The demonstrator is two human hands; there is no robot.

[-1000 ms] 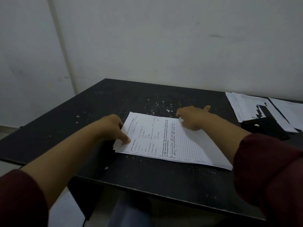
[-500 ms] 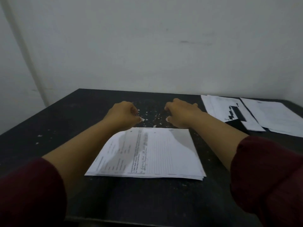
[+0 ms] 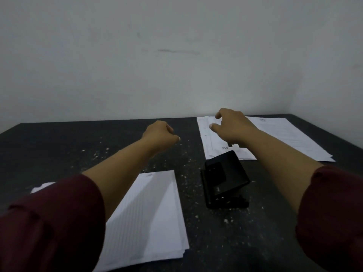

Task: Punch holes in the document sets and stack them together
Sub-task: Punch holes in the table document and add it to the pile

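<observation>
Right hand (image 3: 230, 124) is extended forward over the near-left part of the far paper stack (image 3: 210, 141), fingers spread and loosely curved, nothing held; contact with the paper can't be confirmed. Left hand (image 3: 160, 137) is held over bare table (image 3: 59, 146) with fingers curled into a loose fist, nothing gripped.

Key relation: the far paper stack lies ahead and right of centre, directly under the right hand, so the right hand is clearly nearer; the left is well apart from it, to its left. Its long axis runs away from the person, slightly splayed. A second stack (image 3: 290, 138) lies just beside it on the right, close to the table's right edge.

The hole punch (image 3: 224, 179) sits between the far stack and the person, its far end touching or overlapping that stack's near edge, which one isn't resolved. The near stack (image 3: 155, 213) is down-left, partly under the left forearm, long axis also front-to-back.

Judgement: next set is likely to be drawn back with the right hand. Open room is left of the punch; a straight pull toward the body is blocked by the punch. Paper chads are scattered across the table.
</observation>
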